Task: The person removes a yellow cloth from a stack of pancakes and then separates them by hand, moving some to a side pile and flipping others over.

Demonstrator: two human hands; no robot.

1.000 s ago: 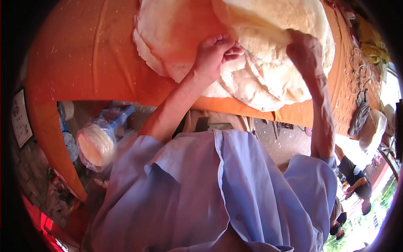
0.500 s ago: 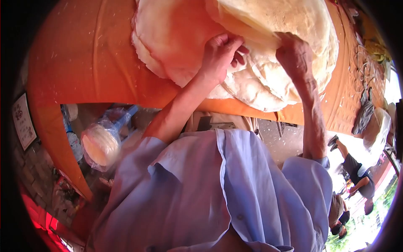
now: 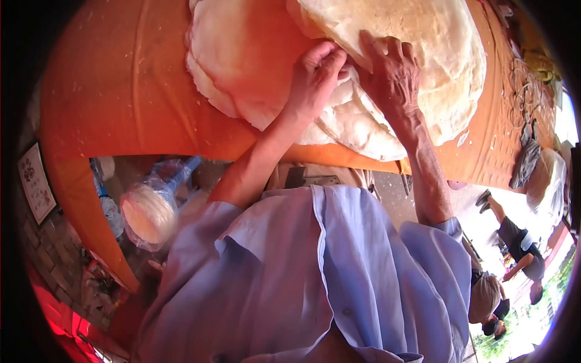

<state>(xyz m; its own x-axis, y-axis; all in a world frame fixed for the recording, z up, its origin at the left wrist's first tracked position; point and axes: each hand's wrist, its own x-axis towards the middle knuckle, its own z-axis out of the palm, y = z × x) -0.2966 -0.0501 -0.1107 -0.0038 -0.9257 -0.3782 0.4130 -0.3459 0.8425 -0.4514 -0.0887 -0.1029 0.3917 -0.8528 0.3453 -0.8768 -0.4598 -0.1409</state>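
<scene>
A pile of large, thin, pale flatbreads (image 3: 242, 66) with ragged edges lies on an orange cloth. The top flatbread (image 3: 436, 36) covers the right part of the pile, and its near left edge runs between my hands. My left hand (image 3: 315, 75) is closed in a pinch beside this edge; its fingertips touch the sheet, though the exact hold is partly hidden. My right hand (image 3: 392, 75) lies palm down on the top flatbread, fingers apart and slightly bent, its thumb side close to my left fingertips. Below them, a folded layer (image 3: 363, 124) hangs near the table edge.
The orange-covered table (image 3: 103, 78) has small flakes on it. Under it at left is a plastic bag (image 3: 148, 212) with a round pale stack inside. A framed sheet (image 3: 36, 181) stands far left. At right are a clear plastic bag (image 3: 546, 181) and a person (image 3: 520, 242) farther off.
My right hand has moved left from the right side of the top flatbread and opened onto it, near my left hand. The sheet's edge has shifted left. My left hand has barely moved.
</scene>
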